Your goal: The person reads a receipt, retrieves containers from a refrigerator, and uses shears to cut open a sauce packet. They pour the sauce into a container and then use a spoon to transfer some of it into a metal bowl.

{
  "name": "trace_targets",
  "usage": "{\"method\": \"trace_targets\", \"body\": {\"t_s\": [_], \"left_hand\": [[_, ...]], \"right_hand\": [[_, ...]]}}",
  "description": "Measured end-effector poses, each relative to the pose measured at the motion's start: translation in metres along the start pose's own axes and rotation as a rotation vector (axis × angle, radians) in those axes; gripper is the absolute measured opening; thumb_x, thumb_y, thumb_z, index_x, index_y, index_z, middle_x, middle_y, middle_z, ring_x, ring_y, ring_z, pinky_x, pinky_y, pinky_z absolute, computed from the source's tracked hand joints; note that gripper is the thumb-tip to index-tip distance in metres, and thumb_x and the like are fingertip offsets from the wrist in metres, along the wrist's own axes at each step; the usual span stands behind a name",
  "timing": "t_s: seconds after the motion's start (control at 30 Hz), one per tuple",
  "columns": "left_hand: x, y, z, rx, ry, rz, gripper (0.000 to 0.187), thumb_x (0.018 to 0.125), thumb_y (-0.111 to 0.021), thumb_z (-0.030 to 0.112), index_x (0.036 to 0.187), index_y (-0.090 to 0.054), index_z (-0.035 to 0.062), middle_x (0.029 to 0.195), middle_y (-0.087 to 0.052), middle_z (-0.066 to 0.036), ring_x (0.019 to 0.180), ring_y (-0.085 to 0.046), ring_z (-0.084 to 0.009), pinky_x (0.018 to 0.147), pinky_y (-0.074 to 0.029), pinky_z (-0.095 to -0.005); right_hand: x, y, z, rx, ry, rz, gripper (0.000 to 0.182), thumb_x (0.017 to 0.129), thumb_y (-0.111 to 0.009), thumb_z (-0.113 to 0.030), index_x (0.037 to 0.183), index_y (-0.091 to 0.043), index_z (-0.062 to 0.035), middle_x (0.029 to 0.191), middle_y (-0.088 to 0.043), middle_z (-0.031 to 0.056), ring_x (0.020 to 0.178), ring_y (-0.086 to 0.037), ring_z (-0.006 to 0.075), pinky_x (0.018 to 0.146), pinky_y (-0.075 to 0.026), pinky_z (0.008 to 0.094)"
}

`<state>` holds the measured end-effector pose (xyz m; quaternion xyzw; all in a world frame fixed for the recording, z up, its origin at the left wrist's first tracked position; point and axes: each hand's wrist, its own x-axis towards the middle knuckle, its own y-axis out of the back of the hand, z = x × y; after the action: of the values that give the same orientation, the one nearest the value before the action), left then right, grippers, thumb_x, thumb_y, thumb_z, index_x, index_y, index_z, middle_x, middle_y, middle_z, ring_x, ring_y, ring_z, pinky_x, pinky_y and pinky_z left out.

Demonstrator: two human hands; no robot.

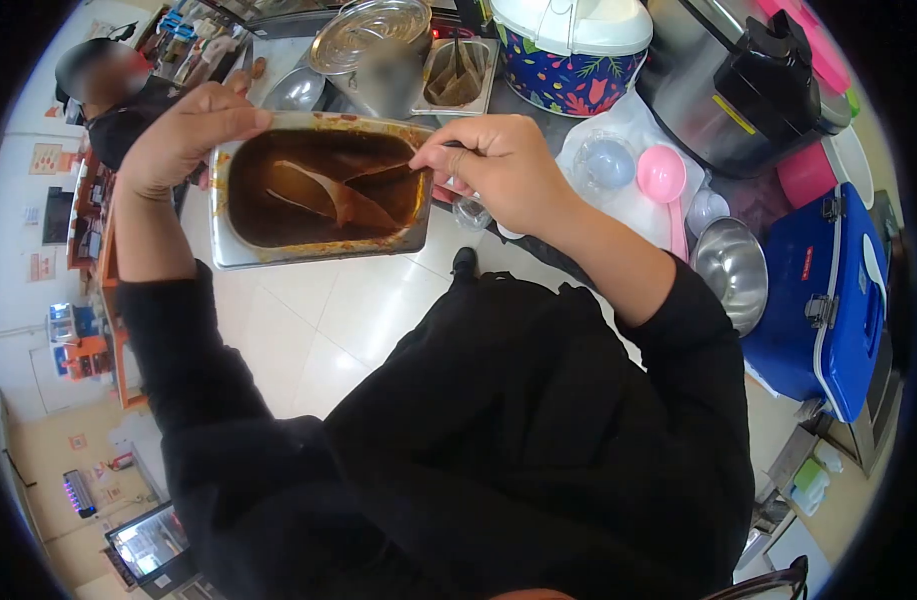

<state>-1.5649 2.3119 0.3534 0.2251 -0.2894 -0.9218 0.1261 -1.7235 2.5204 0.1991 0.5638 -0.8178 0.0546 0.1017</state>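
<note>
A rectangular steel pan (324, 257) with dark brown sauce is held up in front of me, its rim smeared with sauce. My left hand (184, 135) grips the pan's left end, thumb over the rim. A ladle (309, 190) coated in sauce lies partly in the pan. At the right end, my right hand (504, 165) pinches the ladle's thin dark handle, its lower fingers beside the pan wall. How far the ladle dips into the sauce is hard to make out.
Behind the pan are a lidded steel pot (369, 35), a steel bowl (296, 90) and a smaller sauce pan (479, 98). Rightward stand a floral bucket (574, 70), pink ladle (662, 175), steel bowl (729, 275) and blue cooler (799, 290). Another person (129, 125) is far left.
</note>
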Motion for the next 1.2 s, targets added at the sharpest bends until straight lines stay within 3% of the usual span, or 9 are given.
{"method": "trace_targets", "body": {"t_s": [0.07,0.13,0.17,0.27,0.47,0.87,1.03,1.13,1.2], "left_hand": [[0.003,-0.006,-0.013,-0.019,0.005,0.05,0.023,0.077,-0.064,0.019,0.068,-0.062,-0.0015,0.062,-0.055,0.0,0.084,-0.046,-0.0087,0.081,-0.033,-0.0253],[0.009,-0.002,-0.051,-0.061,-0.03,0.129,0.024,0.078,-0.063,0.021,0.068,-0.063,-0.001,0.06,-0.056,0.0,0.076,-0.051,-0.007,0.072,-0.039,-0.0232],[0.011,0.003,-0.068,-0.139,0.083,0.093,0.026,0.08,-0.062,0.023,0.069,-0.063,-0.0009,0.054,-0.055,0.0,0.05,-0.051,-0.0057,0.046,-0.04,-0.0187],[0.004,0.004,-0.092,-0.228,0.087,0.013,0.028,0.081,-0.061,0.024,0.067,-0.062,-0.0002,0.049,-0.053,0.0,0.032,-0.042,-0.0055,0.031,-0.03,-0.0173],[-0.02,0.011,-0.164,-0.461,0.027,0.103,0.03,0.084,-0.057,0.026,0.069,-0.062,0.0002,0.051,-0.055,-0.003,0.036,-0.046,-0.0069,0.033,-0.034,-0.0182],[-0.052,0.057,-0.331,-0.754,0.02,0.452,0.032,0.084,-0.056,0.03,0.077,-0.064,-0.0003,0.058,-0.058,-0.003,0.04,-0.047,-0.0058,0.035,-0.033,-0.0167],[-0.058,0.061,-0.389,-0.783,0.112,0.589,0.033,0.086,-0.052,0.029,0.07,-0.06,0.0025,0.053,-0.055,-0.003,0.04,-0.048,-0.0085,0.038,-0.036,-0.0191],[-0.06,0.06,-0.419,-0.797,0.143,0.58,0.034,0.087,-0.051,0.03,0.068,-0.059,0.0023,0.053,-0.055,-0.005,0.041,-0.049,-0.011,0.039,-0.038,-0.0209],[-0.062,0.061,-0.429,-0.799,0.138,0.552,0.036,0.088,-0.05,0.03,0.068,-0.058,0.0016,0.054,-0.055,-0.006,0.042,-0.049,-0.0111,0.041,-0.038,-0.021]], "right_hand": [[0.004,-0.002,0.026,0.177,-0.127,-0.009,0.017,0.083,-0.055,-0.013,0.082,-0.067,-0.0009,0.065,-0.059,0.0043,0.052,-0.053,0.009,0.052,-0.045,0.0229],[0.005,-0.001,0.036,0.333,-0.256,0.006,0.018,0.085,-0.055,-0.014,0.085,-0.065,0.0009,0.064,-0.057,0.0038,0.052,-0.05,0.0078,0.052,-0.044,0.0213],[0.006,0.002,0.037,0.397,-0.317,0.025,0.019,0.085,-0.056,-0.015,0.086,-0.064,0.0021,0.065,-0.056,0.0037,0.052,-0.049,0.0076,0.052,-0.043,0.0206],[0.009,0.005,0.041,0.541,-0.429,0.121,0.024,0.086,-0.057,-0.02,0.089,-0.063,0.0023,0.067,-0.053,0.002,0.056,-0.049,0.0071,0.052,-0.044,0.0201],[0.022,-0.011,0.071,0.68,-0.585,0.296,0.024,0.085,-0.057,-0.023,0.089,-0.063,0.0,0.068,-0.055,0.0013,0.056,-0.051,0.0083,0.052,-0.048,0.0226],[0.119,-0.112,0.088,0.747,-0.569,0.449,0.023,0.085,-0.058,-0.022,0.092,-0.061,-0.0005,0.07,-0.057,0.0023,0.059,-0.053,0.0085,0.053,-0.048,0.0234],[0.182,-0.168,0.101,0.628,-0.298,0.562,0.023,0.089,-0.053,-0.021,0.092,-0.062,0.0001,0.072,-0.059,0.0053,0.061,-0.054,0.009,0.056,-0.049,0.0226],[0.223,-0.207,0.125,0.24,-0.055,0.579,0.021,0.09,-0.051,-0.018,0.092,-0.062,0.0003,0.075,-0.06,0.006,0.064,-0.056,0.0099,0.058,-0.048,0.0221],[0.245,-0.222,0.147,-0.114,0.173,0.545,0.014,0.087,-0.054,-0.012,0.091,-0.062,-0.0014,0.078,-0.062,0.0081,0.066,-0.059,0.0159,0.06,-0.048,0.0254]]}}
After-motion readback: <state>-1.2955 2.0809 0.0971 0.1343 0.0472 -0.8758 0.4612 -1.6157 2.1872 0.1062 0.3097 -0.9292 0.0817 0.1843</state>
